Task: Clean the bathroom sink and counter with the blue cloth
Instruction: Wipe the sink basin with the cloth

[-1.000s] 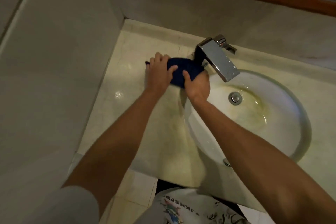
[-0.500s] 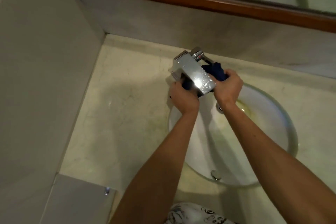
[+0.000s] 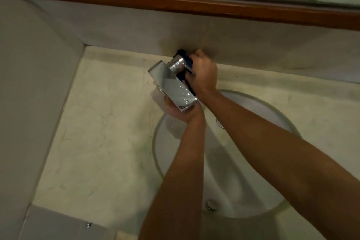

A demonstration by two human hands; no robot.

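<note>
I see the blue cloth (image 3: 186,64) bunched behind the chrome faucet (image 3: 172,85), at the back of the counter (image 3: 101,122) close to the wall, with most of it hidden by the faucet body and my right hand (image 3: 204,73). That hand has its fingers curled round the cloth and presses it against the base of the faucet near the lever. My left hand (image 3: 183,112) sits under the spout's outer end, over the rim of the sink (image 3: 272,115); its fingers are hidden behind the metal, so I cannot tell whether they clasp the spout or merely steady it. I judge the cloth to be soft, light and floppy, probably damp, so it will fold into the narrow gap behind the fitting but can also slip out of a loose hold. I would keep it wadded in the palm with the fingers wrapped over it, not pinched by a corner. The chrome looks slick, so the steadying hand needs a firm, flat contact.
</note>
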